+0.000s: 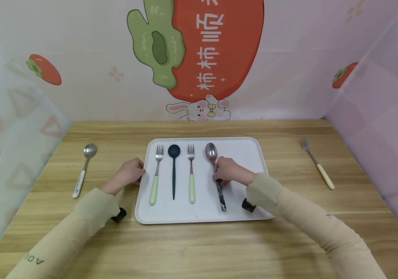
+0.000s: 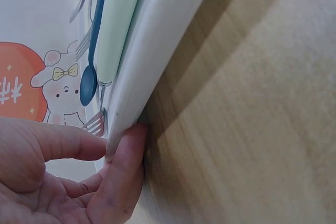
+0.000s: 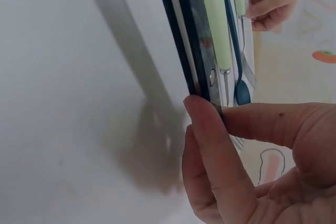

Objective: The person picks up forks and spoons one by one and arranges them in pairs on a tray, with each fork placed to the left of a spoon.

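Observation:
A white rectangular tray [image 1: 244, 151] lies on the wooden table. My left hand [image 1: 129, 173] pinches its left rim between thumb and fingers, as the left wrist view shows close up. Over the tray's right half, my right hand [image 1: 232, 170] pinches a metal spoon [image 1: 211, 150] by its dark marbled handle [image 3: 198, 40], bowl pointing away from me. Left of that spoon, a green-handled fork [image 1: 192, 188], a black spoon [image 1: 174, 151] and another green-handled fork [image 1: 153, 190] lie in a row on the tray. The spoon's upper handle is partly hidden by my right fingers.
A spoon with a white printed handle [image 1: 78, 184] lies on the table left of the tray. To the right lies a fork with a cream handle [image 1: 325, 176]. Printed backdrop walls [image 1: 91, 89] enclose the table [image 1: 199, 252] at the back and both sides.

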{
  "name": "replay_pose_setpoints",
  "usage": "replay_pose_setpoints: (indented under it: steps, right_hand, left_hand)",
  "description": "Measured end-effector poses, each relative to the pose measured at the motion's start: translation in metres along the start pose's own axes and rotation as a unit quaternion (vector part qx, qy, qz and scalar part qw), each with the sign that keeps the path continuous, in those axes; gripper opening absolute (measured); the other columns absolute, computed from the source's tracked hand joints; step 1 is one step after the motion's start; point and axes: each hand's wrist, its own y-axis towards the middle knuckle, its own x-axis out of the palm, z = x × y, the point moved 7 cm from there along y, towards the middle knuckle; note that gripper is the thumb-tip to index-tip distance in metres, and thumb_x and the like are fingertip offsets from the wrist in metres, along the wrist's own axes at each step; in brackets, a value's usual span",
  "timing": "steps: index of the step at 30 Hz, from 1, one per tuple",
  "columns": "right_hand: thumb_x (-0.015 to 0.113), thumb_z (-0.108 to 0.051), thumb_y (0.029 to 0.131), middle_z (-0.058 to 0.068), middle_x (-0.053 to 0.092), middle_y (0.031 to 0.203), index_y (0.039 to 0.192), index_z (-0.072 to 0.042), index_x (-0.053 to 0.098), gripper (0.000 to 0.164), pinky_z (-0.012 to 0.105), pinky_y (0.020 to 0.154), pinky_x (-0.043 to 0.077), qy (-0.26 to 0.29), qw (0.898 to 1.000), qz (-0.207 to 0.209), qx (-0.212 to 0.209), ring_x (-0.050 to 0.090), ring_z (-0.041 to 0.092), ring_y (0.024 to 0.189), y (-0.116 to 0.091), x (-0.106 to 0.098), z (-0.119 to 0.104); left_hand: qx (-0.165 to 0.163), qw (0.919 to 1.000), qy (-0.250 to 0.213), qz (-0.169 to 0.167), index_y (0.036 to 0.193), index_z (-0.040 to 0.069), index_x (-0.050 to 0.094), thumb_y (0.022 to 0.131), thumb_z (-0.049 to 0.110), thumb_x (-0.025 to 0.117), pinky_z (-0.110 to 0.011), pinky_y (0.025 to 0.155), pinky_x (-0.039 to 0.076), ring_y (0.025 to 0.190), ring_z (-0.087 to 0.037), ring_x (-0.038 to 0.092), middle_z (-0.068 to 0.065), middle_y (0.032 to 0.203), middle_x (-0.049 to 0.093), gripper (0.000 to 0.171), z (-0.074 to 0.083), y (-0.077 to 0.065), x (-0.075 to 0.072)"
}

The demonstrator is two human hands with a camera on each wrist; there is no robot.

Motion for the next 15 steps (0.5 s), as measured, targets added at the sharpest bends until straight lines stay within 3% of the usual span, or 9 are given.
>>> replay_pose_setpoints:
  steps: [7,15]
  right_hand:
    - [0.064,-0.008,0.081,0.011,0.056,0.074,0.085,-0.001,0.052,0.014,0.023,0.049,0.051,-0.010,1.000,0.012,-0.011,0.059,0.015,0.053,0.0040,0.0044,-0.0049]
    - [0.064,-0.008,0.081,0.011,0.058,0.071,0.083,-0.001,0.052,0.014,0.023,0.047,0.050,-0.008,1.000,0.018,-0.012,0.058,0.015,0.050,0.0048,0.0059,-0.0090]
  left_hand:
    - [0.002,1.0000,-0.005,-0.002,0.109,-0.011,0.042,0.088,0.003,0.043,-0.027,0.055,0.054,0.068,-0.021,0.057,-0.024,0.097,0.053,0.026,-0.0004,-0.0012,-0.0010]
    - [0.015,0.9999,-0.008,0.002,0.107,-0.012,0.042,0.087,0.003,0.043,-0.027,0.053,0.053,0.066,-0.020,0.057,-0.023,0.093,0.053,0.025,0.0012,-0.0034,-0.0014]
